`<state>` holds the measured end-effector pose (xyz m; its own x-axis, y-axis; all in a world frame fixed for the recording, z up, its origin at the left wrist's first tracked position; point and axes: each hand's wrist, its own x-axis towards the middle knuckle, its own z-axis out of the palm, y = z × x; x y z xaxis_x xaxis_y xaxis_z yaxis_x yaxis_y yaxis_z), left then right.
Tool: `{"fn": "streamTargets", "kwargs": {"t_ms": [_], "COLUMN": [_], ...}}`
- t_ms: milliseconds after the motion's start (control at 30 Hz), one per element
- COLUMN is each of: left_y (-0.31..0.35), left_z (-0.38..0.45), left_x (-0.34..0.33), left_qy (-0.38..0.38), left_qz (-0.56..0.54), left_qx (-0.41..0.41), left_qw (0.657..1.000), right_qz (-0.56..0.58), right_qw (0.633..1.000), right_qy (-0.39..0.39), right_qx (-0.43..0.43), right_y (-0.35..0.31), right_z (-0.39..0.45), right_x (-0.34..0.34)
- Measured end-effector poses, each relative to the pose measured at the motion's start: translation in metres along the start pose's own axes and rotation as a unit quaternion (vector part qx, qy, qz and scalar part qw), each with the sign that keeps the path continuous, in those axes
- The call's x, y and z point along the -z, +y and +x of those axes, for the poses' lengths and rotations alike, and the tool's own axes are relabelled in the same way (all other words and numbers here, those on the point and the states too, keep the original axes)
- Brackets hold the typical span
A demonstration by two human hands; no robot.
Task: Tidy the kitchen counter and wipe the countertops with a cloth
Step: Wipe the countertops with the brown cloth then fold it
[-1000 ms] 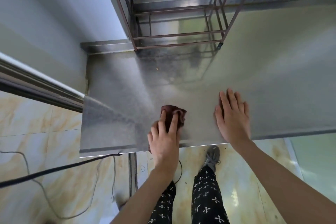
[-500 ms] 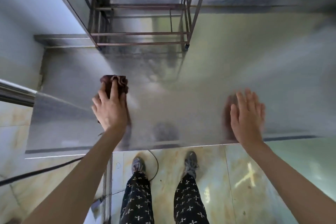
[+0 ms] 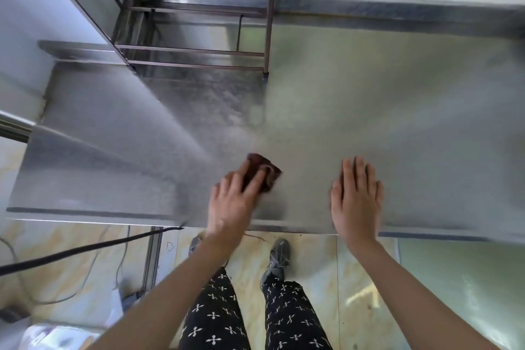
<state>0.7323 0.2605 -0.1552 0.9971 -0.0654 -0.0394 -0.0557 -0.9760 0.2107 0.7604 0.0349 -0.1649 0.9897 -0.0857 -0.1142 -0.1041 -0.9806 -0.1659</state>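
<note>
Fingers (image 3: pixel 257 183) of the left hand (image 3: pixel 231 206) lie stretched over a dark red cloth (image 3: pixel 265 172), pressing it flat onto the steel counter (image 3: pixel 369 111) near its front edge, left of centre. The right hand (image 3: pixel 356 204) rests just to the right, palm down, fingers straight and released, holding nothing. A metal rack (image 3: pixel 199 51) stands at the far left of the counter, well apart from the cloth.
</note>
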Motion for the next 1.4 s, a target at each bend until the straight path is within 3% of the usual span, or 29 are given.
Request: {"fn": "streamTargets", "kwargs": {"t_ms": [67,167,233,300,433,567,633,733,867,933,1200,1400], "left_y": [-0.021,-0.039,-0.028,0.000,0.077,0.087,0.065,0.022,-0.004,0.011,0.139,0.193], "left_z": [0.022,0.055,0.062,0.053,0.006,0.001,0.020,0.068,0.119,0.122,0.054,0.015], "left_x": [0.006,0.010,0.009,0.003,-0.018,-0.024,-0.021,-0.008,-0.001,-0.005,-0.032,-0.045], "left_qy": [0.013,0.074,0.094,0.080,0.024,0.000,0.019,0.044,0.089,0.101,0.035,0.014], "left_qz": [-0.033,-0.071,-0.068,-0.068,-0.035,-0.005,0.002,-0.024,-0.044,-0.047,-0.033,-0.029], "left_qx": [0.114,0.312,0.350,0.304,0.098,-0.011,-0.008,0.103,0.266,0.293,0.075,-0.078], "left_qw": [0.993,0.944,0.930,0.947,0.994,1.000,1.000,0.993,0.959,0.950,0.996,0.996], "right_qz": [0.001,0.003,0.006,0.005,0.003,0.041,0.085,0.091,0.032,0.017,0.022,0.033], "right_qw": [1.000,1.000,1.000,1.000,1.000,0.999,0.995,0.992,0.996,0.993,0.993,0.994], "right_qy": [0.002,0.003,0.009,0.010,0.012,0.011,0.014,0.046,0.073,0.063,0.029,0.022], "right_qx": [0.003,0.006,0.008,0.010,0.004,0.013,0.044,0.074,-0.035,-0.096,-0.117,-0.104], "right_y": [0.002,0.004,0.005,0.007,0.007,0.011,0.021,0.048,0.109,0.131,0.135,0.136], "right_z": [0.001,0.001,0.002,0.002,0.002,0.002,0.001,0.001,0.010,0.015,0.017,0.016], "right_x": [-0.001,-0.004,-0.006,-0.007,-0.010,-0.008,-0.003,0.005,0.014,0.018,0.017,0.021]}}
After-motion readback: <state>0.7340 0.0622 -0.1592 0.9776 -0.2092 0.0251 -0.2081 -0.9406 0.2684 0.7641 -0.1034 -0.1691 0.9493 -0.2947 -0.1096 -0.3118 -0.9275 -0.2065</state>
